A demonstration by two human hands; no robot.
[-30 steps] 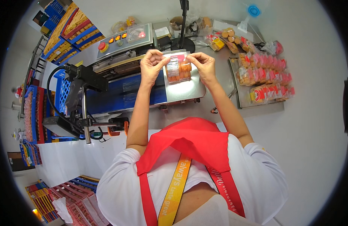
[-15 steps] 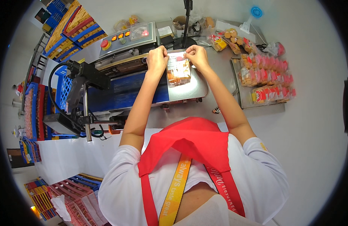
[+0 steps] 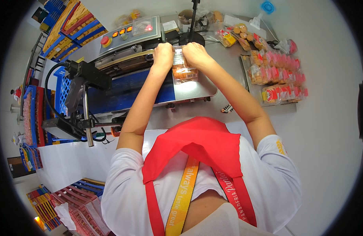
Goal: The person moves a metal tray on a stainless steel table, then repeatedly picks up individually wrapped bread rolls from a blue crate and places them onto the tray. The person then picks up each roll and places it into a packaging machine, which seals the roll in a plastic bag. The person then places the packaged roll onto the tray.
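Observation:
A clear plastic bag of brown biscuits [image 3: 185,73] rests upright-side away on the bare metal end plate [image 3: 197,92], beside the blue conveyor belt [image 3: 128,88]. My left hand [image 3: 163,56] is closed at the left corner of the bag's far edge. At the right corner my right hand [image 3: 194,54] is closed too, knuckles up. Between the two fists the top of the bag is stretched out. My fingertips are mostly hidden behind the hands. Just left of my left hand runs the long guide of a band sealer [image 3: 130,59].
The sealer's control box [image 3: 134,33] has a red stop button [image 3: 106,41]. A black stand [image 3: 193,35] rises beyond my hands. On the right, a metal tray [image 3: 246,78] bears rows of bagged biscuits [image 3: 274,74]. A black camera arm [image 3: 85,78] stands at the left.
Both hands and the bag have shifted slightly away from me. My right hand has moved left and rolled over, its fingers now curled under. In the picture, the machine sits a little farther left.

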